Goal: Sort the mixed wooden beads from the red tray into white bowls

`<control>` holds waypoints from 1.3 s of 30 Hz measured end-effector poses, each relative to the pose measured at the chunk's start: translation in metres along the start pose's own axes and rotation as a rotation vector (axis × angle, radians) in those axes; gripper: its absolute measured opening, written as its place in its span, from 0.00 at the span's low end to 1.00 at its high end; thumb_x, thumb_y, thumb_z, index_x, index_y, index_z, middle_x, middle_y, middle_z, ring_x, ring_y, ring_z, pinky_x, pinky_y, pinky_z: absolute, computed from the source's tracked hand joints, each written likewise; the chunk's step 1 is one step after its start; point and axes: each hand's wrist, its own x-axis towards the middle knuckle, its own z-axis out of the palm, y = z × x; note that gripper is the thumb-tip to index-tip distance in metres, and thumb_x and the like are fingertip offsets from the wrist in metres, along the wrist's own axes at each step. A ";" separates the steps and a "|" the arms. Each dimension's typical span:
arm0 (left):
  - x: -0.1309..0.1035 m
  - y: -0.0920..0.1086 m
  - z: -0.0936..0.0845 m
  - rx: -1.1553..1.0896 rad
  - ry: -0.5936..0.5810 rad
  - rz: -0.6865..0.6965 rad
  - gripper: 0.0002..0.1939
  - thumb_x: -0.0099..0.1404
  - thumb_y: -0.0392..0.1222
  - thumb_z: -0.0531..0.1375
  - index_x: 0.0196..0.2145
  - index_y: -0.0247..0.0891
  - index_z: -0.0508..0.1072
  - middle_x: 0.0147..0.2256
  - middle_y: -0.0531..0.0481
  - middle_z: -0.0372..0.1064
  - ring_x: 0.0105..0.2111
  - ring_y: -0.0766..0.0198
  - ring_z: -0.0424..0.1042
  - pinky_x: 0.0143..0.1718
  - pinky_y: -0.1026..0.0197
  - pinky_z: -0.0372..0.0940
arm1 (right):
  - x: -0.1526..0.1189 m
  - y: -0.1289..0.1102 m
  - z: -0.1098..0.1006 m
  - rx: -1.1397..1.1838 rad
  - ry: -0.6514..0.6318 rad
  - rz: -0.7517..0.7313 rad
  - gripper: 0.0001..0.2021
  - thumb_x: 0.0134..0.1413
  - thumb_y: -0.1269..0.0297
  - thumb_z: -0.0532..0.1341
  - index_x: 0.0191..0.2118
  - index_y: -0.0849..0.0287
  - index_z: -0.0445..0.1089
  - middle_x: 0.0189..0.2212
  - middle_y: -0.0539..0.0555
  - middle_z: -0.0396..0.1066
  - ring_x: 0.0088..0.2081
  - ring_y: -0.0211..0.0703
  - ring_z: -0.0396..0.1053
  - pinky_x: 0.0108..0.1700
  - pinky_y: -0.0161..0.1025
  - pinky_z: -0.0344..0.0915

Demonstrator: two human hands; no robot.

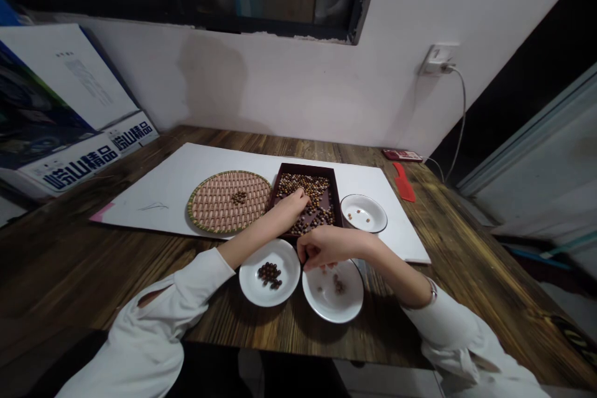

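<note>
My left hand (293, 206) reaches into a dark red tray (334, 189), its fingers drawn together and touching the mixed brown, tan and pale beads (301, 183). Whatever lies between those fingertips is too small to make out. Over the far rim of a white bowl (333, 311) hangs my right hand (323, 246), fingers curled in and closed; what they hold, if anything, is hidden. A few pale pinkish beads (339, 285) rest in that bowl. Beside it on the left, another white bowl (252, 289) holds a small heap of dark brown beads (269, 273).
A round woven mat (214, 199) bears some brown beads. The white bowl (373, 224) beyond my right forearm holds several tan pieces. Under them lies a white board (158, 177) on the wooden table (438, 230). A red tool (403, 183) lies right; boxes (84, 112) stand left.
</note>
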 end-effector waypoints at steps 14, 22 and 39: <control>0.010 0.001 -0.003 -0.595 -0.072 -0.095 0.14 0.69 0.41 0.48 0.30 0.36 0.68 0.27 0.53 0.64 0.29 0.65 0.64 0.36 0.62 0.61 | -0.001 0.000 -0.001 -0.021 0.005 -0.041 0.10 0.51 0.61 0.64 0.37 0.60 0.68 0.21 0.45 0.67 0.19 0.31 0.65 0.20 0.27 0.59; 0.006 0.003 -0.014 -1.205 -0.276 -0.181 0.15 0.65 0.49 0.56 0.35 0.32 0.67 0.25 0.56 0.61 0.23 0.72 0.64 0.29 0.65 0.59 | -0.002 -0.001 -0.001 -0.008 -0.002 -0.018 0.10 0.52 0.60 0.63 0.37 0.60 0.68 0.23 0.46 0.68 0.21 0.32 0.66 0.21 0.28 0.61; 0.007 0.002 -0.017 -1.107 -0.341 -0.087 0.14 0.64 0.47 0.57 0.35 0.31 0.73 0.25 0.54 0.65 0.27 0.70 0.64 0.34 0.65 0.61 | 0.000 0.000 0.000 -0.010 0.001 -0.003 0.09 0.51 0.62 0.63 0.38 0.60 0.69 0.23 0.46 0.68 0.21 0.32 0.66 0.22 0.28 0.60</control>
